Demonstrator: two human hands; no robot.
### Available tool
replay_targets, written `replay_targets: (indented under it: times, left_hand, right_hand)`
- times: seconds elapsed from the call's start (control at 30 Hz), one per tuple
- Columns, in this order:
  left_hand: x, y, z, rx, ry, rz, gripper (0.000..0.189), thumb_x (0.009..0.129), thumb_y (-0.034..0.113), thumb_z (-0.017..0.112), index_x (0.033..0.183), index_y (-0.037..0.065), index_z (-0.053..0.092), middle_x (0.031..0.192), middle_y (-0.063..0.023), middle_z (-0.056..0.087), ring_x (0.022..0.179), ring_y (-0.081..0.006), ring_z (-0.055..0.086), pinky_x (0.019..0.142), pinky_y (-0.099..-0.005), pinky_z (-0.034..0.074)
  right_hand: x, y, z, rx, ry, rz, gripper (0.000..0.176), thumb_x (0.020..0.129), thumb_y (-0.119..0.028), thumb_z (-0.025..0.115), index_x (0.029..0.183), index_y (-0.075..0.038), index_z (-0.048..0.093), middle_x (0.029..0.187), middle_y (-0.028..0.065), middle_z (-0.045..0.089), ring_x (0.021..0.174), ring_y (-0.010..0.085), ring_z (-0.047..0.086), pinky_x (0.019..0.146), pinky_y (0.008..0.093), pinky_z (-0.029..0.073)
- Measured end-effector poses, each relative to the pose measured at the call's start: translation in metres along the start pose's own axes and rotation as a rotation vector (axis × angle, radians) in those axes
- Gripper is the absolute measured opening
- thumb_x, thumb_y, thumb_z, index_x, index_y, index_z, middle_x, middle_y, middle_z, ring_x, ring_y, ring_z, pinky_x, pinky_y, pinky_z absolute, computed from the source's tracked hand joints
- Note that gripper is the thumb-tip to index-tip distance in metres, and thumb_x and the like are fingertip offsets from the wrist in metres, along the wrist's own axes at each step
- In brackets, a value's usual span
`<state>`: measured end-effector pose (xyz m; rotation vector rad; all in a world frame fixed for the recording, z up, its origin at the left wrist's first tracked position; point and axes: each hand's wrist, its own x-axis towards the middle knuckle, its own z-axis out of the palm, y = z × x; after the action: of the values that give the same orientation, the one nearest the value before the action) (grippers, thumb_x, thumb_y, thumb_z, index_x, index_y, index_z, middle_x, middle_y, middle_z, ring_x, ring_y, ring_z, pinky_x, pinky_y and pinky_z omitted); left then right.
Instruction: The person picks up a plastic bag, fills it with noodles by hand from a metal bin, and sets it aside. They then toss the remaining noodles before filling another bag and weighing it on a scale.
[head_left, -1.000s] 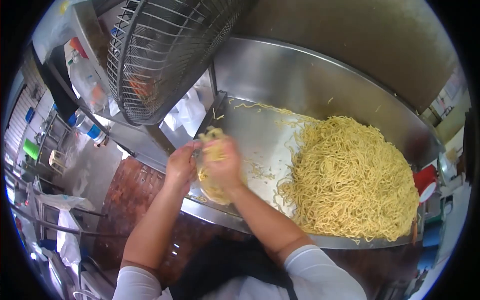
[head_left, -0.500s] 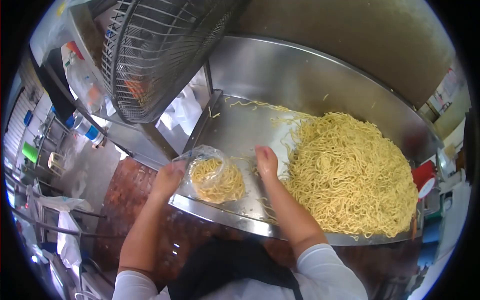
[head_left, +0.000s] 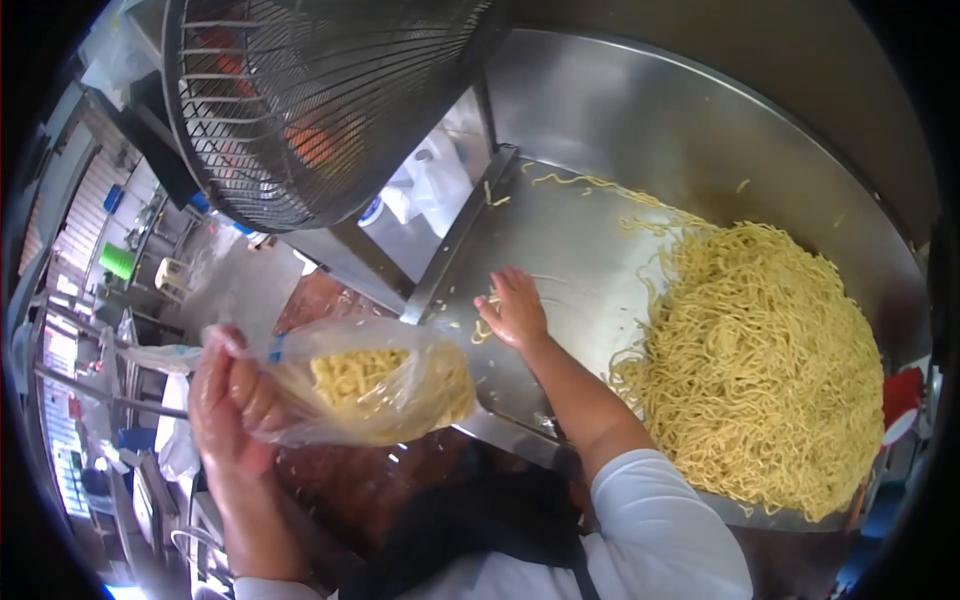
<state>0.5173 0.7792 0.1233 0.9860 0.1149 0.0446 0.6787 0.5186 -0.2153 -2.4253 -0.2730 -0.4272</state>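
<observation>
The left hand (head_left: 225, 400) grips a clear plastic bag of yellow noodles (head_left: 370, 385), held off the stainless steel surface (head_left: 570, 240) at nine o'clock; the right hand (head_left: 515, 310) lies open, flat on that surface. One bag appears filled; the large noodle heap (head_left: 760, 370) at three o'clock lies unbagged.

The noodle heap (head_left: 760, 360) fills the table's (head_left: 590, 250) right half. The bag of noodles (head_left: 370, 390) hangs off its left edge, the fan (head_left: 310, 100) seemingly behind the far-left corner.

We see bright daylight from the left, soft glare on the steel desk (head_left: 590, 260), strong fisheye bending, black vignetted corners.
</observation>
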Motion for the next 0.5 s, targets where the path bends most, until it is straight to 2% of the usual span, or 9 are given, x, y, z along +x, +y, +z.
replay_targets:
  times: [0.03,0.13,0.2,0.27,0.3,0.33,0.4,0.47,0.5]
  left_hand:
    - [-0.010,0.009,-0.003,-0.036,0.026,0.036,0.019,0.106,0.023,0.036,0.112,0.010,0.048,0.057,0.0038,0.029,0.038,-0.0057,0.025,0.032,-0.0215,0.021]
    - [-0.031,0.021,-0.008,0.027,0.042,0.098,0.020,0.106,0.024,0.035,0.104,0.008,0.046,0.053,0.0049,0.022,0.037,-0.0060,0.020,0.032,-0.0226,0.019]
    - [-0.039,0.024,-0.017,0.022,0.095,0.092,0.019,0.106,0.024,0.035,0.104,0.008,0.046,0.053,0.0047,0.022,0.037,-0.0060,0.020,0.032,-0.0225,0.019]
    - [-0.043,0.028,-0.025,0.012,0.127,0.085,0.019,0.106,0.023,0.035,0.104,0.008,0.046,0.053,0.0045,0.022,0.036,-0.0060,0.020,0.032,-0.0224,0.019]
    - [-0.045,0.028,-0.032,0.036,0.113,0.096,0.019,0.106,0.023,0.035,0.104,0.008,0.046,0.053,0.0044,0.023,0.036,-0.0059,0.020,0.032,-0.0224,0.019]
    - [-0.046,0.029,-0.038,0.058,0.095,0.097,0.019,0.106,0.023,0.035,0.104,0.008,0.047,0.053,0.0043,0.023,0.036,-0.0058,0.020,0.031,-0.0225,0.020]
    - [-0.047,0.028,-0.046,0.062,0.052,0.076,0.020,0.107,0.024,0.035,0.104,0.008,0.048,0.053,0.0043,0.025,0.036,-0.0059,0.021,0.031,-0.0225,0.020]
    - [-0.044,0.027,-0.041,-0.021,0.159,0.050,0.021,0.107,0.024,0.035,0.105,0.009,0.049,0.053,0.0042,0.025,0.037,-0.0060,0.021,0.031,-0.0228,0.020]
    - [-0.039,0.026,-0.048,0.012,0.051,0.045,0.022,0.107,0.025,0.035,0.107,0.009,0.050,0.053,0.0040,0.025,0.037,-0.0063,0.022,0.031,-0.0228,0.020]
  right_hand:
    - [0.004,-0.011,0.012,0.027,-0.041,-0.075,0.062,0.090,-0.046,0.060,0.130,0.001,0.053,0.140,0.0242,0.047,0.134,0.0389,0.040,0.114,0.0496,0.027]
    - [0.005,-0.049,0.050,0.085,-0.093,-0.194,0.062,0.090,-0.046,0.059,0.131,0.001,0.052,0.140,0.0227,0.048,0.135,0.0371,0.040,0.115,0.0487,0.027]
    - [-0.010,-0.076,0.057,0.135,-0.068,-0.195,0.062,0.088,-0.045,0.061,0.128,0.002,0.053,0.134,0.0232,0.051,0.130,0.0386,0.044,0.113,0.0475,0.029]
    - [-0.031,-0.095,0.054,0.267,-0.105,-0.177,0.058,0.084,-0.044,0.066,0.123,-0.002,0.056,0.125,0.0191,0.055,0.121,0.0364,0.049,0.108,0.0468,0.033]
    - [-0.046,-0.101,0.059,0.357,-0.092,-0.265,0.052,0.081,-0.042,0.069,0.116,-0.005,0.060,0.119,0.0151,0.057,0.116,0.0336,0.051,0.105,0.0456,0.036]
    - [-0.048,-0.103,0.063,0.455,-0.362,-0.296,0.046,0.080,-0.041,0.070,0.110,-0.006,0.064,0.117,0.0132,0.058,0.118,0.0317,0.050,0.104,0.0444,0.037]
    - [-0.056,-0.115,0.055,0.359,-0.384,-0.359,0.046,0.081,-0.038,0.069,0.110,-0.004,0.063,0.117,0.0145,0.058,0.116,0.0337,0.051,0.102,0.0441,0.039]
    - [-0.066,-0.123,0.040,0.227,-0.404,-0.277,0.040,0.083,-0.036,0.066,0.107,-0.004,0.064,0.115,0.0142,0.059,0.118,0.0321,0.050,0.102,0.0436,0.038]
    - [-0.072,-0.127,0.022,0.179,-0.419,-0.240,0.035,0.086,-0.034,0.064,0.105,-0.004,0.064,0.112,0.0135,0.059,0.116,0.0315,0.050,0.099,0.0443,0.039]
